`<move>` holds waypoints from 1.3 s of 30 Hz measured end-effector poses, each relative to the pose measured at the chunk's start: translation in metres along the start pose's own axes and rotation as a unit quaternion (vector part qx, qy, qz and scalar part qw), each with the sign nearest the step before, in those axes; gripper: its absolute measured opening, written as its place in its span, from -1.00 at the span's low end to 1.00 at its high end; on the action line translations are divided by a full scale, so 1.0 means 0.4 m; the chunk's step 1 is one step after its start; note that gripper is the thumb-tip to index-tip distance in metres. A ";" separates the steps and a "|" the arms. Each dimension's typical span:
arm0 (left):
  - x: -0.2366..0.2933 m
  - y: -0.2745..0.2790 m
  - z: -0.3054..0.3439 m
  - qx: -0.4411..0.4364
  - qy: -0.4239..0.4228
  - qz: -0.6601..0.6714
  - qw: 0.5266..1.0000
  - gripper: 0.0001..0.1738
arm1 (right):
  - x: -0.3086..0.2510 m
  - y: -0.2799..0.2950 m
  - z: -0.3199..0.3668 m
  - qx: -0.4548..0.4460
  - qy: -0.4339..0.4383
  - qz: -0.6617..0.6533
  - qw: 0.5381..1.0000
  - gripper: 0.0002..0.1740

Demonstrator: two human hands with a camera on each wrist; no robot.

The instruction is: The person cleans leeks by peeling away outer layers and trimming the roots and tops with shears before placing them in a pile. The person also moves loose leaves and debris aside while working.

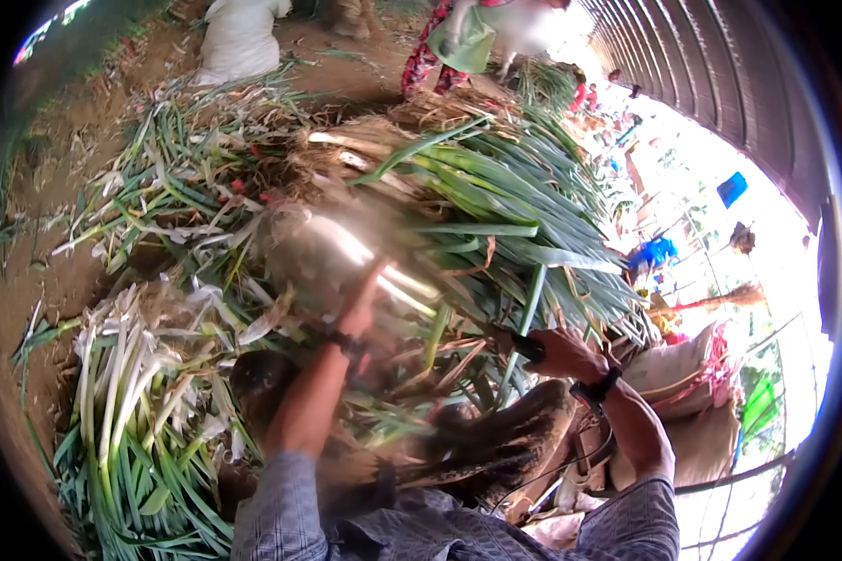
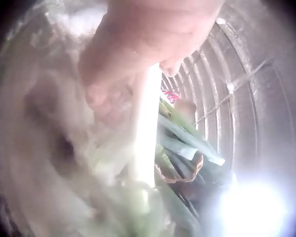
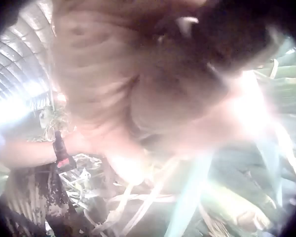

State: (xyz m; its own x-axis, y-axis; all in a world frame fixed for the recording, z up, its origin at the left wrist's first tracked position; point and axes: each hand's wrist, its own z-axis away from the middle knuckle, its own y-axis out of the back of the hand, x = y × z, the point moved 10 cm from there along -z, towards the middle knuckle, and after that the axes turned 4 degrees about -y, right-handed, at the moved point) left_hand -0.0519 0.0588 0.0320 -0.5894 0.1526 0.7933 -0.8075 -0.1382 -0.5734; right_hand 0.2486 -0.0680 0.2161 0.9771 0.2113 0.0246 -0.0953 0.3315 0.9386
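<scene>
In the head view my left hand (image 1: pixel 367 292) reaches over the pile and grips white leek stalks (image 1: pixel 407 292), blurred around the fingers. The left wrist view shows that hand (image 2: pixel 148 39) close up, fingers curled at a thick white leek stalk (image 2: pixel 147 128). On the other side, my right hand (image 1: pixel 569 355) grips the black handle (image 1: pixel 529 348) of a tool whose working end is hard to make out against the leaves. In the right wrist view the right hand (image 3: pixel 138 94) is close and blurred, above leek leaves (image 3: pixel 190 197).
A big heap of leeks (image 1: pixel 524 196) lies ahead, green ends to the right. Trimmed leeks (image 1: pixel 112 393) are piled at the left among peeled scraps. A dark log (image 1: pixel 505 449) lies close to my body, sacks (image 1: pixel 692 374) at the right. Another person (image 1: pixel 458 42) stands beyond the heap.
</scene>
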 end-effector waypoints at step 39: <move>0.404 0.319 -0.048 0.246 -0.188 -0.056 0.949 -0.44 | -0.065 -0.015 -0.162 0.187 0.139 -0.024 0.972 -0.59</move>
State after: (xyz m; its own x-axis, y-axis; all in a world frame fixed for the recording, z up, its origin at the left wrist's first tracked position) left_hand -0.2504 0.0845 0.0830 -0.3770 -0.1540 0.9133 -0.7015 -0.5964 -0.3902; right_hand 0.2114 -0.0158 0.1875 0.8847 0.4611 -0.0678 0.0759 0.0010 0.9971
